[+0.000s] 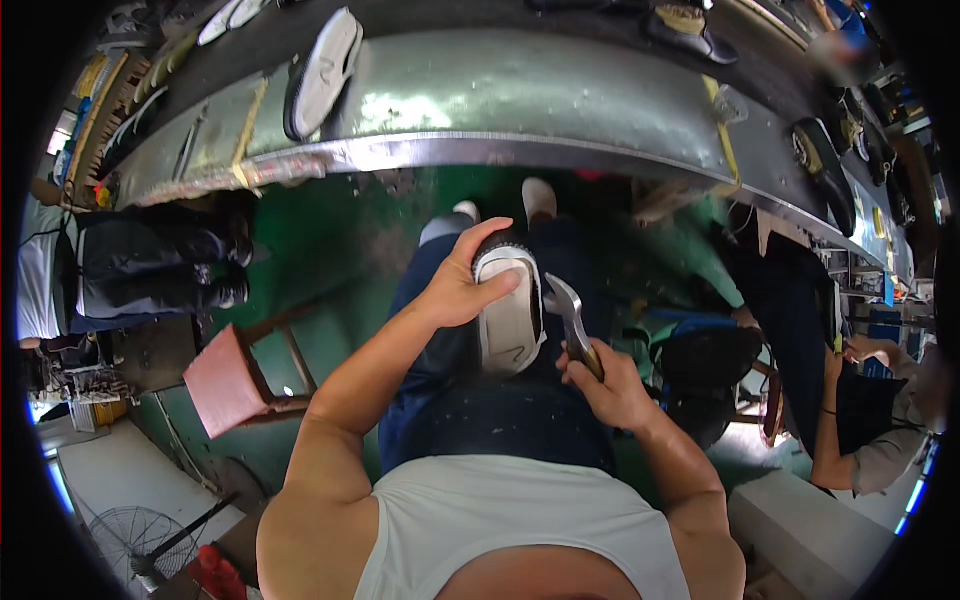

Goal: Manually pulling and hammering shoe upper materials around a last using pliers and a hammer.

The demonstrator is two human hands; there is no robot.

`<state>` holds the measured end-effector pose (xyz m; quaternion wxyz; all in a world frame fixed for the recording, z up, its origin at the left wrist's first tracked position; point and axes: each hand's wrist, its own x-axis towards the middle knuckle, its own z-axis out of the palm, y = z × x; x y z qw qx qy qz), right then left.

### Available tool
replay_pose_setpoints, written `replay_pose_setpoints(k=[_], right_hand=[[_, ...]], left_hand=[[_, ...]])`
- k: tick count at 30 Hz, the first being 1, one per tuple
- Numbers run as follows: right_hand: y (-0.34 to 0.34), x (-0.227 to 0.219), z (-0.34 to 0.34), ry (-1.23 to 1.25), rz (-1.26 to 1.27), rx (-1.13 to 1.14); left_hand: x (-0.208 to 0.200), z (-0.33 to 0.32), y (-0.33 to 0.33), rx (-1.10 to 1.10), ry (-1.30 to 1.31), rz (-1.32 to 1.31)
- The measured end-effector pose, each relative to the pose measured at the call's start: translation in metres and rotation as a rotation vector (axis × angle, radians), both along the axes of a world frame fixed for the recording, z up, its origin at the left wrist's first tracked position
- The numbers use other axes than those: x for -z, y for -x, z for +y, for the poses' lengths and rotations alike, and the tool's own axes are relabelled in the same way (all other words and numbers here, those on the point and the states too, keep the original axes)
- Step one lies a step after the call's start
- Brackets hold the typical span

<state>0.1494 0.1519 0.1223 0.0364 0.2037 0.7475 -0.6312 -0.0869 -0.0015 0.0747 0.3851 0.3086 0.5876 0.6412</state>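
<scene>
Over my lap, my left hand [472, 280] grips a shoe [508, 335] by one end. The shoe has a pale off-white face turned up, a dark mark scrawled on it and a dark edge at the gripped end. My thumb lies across the pale face, with the fingers wrapped round the dark end. In my right hand [610, 380] is a hammer [566, 305], held by its handle. Its metal head is beside the shoe's right edge; whether the two touch I cannot tell.
A metal-topped bench [450, 90] runs across in front, with a pale-faced shoe [325, 75] at its left and dark shoes [825, 175] at its right. A pink-seated stool [228, 380] stands left, a floor fan [140, 550] lower left. People work at both sides, one at right [880, 420].
</scene>
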Motion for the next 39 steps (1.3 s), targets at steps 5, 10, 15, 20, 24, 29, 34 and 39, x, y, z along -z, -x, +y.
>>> replay_pose_setpoints(k=[5,10,15,20,24,29,34,39], right_hand=[[0.004,-0.002,-0.005,0.011,-0.096,-0.128],[0.013,0.005,0.002,0.301,-0.096,-0.18],[0.034,-0.006,0.009,0.558,-0.111,-0.121],[0.033,-0.007,0.015,0.516,-0.128,-0.158],[0.043,-0.01,0.024,0.5,-0.24,-0.118],[0.044,0.034,0.024,-0.32,-0.012,-0.205],[0.047,0.095,0.008,-0.537,0.249,0.034],[0.044,0.091,0.005,-0.597,0.251,0.028]], left_hand=[[0.014,-0.002,-0.007,0.006,0.049,0.028],[0.013,-0.009,-0.008,0.067,0.025,0.028],[-0.004,-0.009,-0.006,0.084,0.121,0.206],[0.003,-0.005,-0.004,0.082,0.097,0.211],[-0.001,0.0,0.002,0.085,0.191,0.337],[0.022,0.0,0.007,0.054,0.071,0.159],[0.033,0.007,0.018,0.088,0.057,0.119],[0.032,0.006,0.028,0.192,0.062,-0.028]])
